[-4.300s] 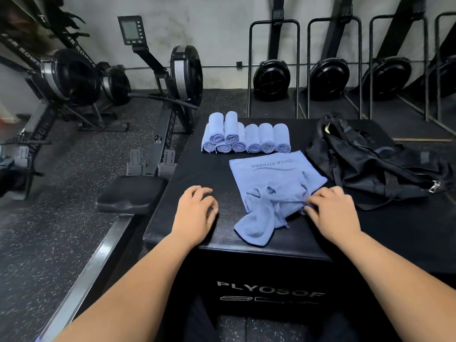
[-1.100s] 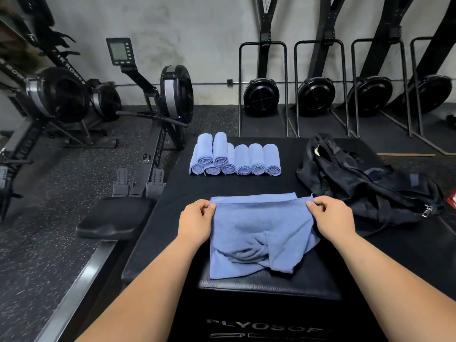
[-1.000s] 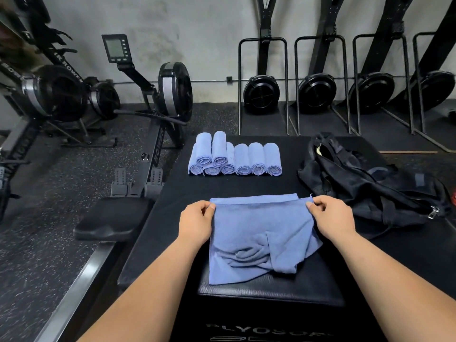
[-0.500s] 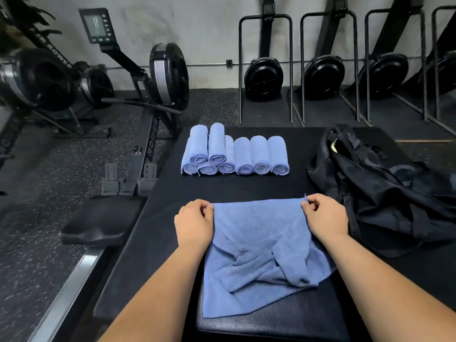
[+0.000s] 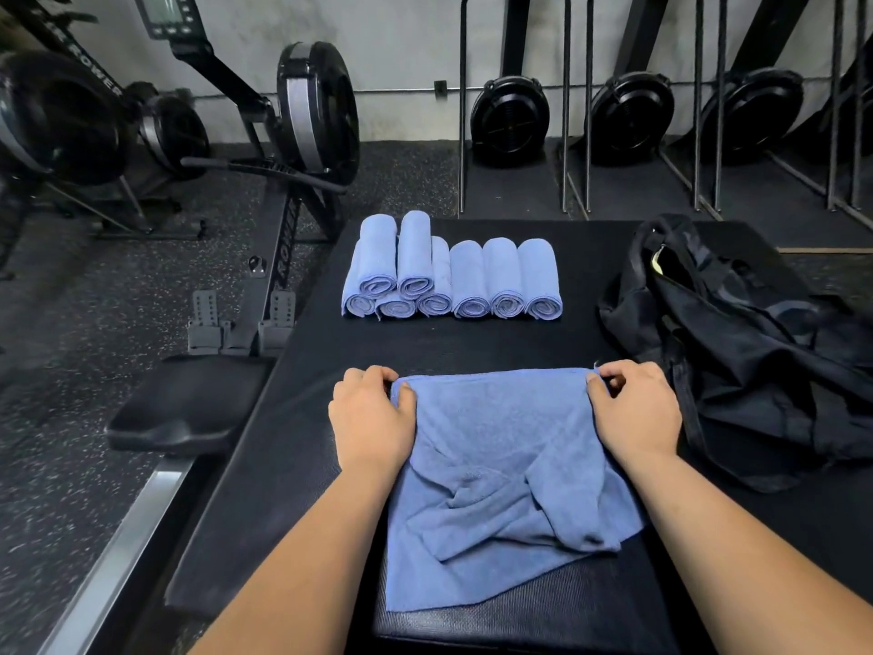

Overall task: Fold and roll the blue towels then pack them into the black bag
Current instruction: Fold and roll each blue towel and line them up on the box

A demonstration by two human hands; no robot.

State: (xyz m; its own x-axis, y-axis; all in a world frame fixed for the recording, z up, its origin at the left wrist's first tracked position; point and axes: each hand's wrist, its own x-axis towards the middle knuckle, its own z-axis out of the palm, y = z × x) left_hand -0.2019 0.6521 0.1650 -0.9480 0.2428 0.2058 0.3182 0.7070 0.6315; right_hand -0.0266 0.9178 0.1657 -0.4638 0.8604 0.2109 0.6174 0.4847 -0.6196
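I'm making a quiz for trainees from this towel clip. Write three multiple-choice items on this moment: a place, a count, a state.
1. Where does the black bag lie relative to the unrolled towel? A) left of it B) right of it C) on it
2. How many rolled towels are there? A) five B) eight C) eleven
3. What are the left hand and right hand doing? A) each pinching a far corner of the unrolled towel B) resting flat on the bag C) lifting a roll
Key: 1 B, the bag sits right of the towel; 2 B, six in a row plus two on top; 3 A, fingers curl on both far corners.
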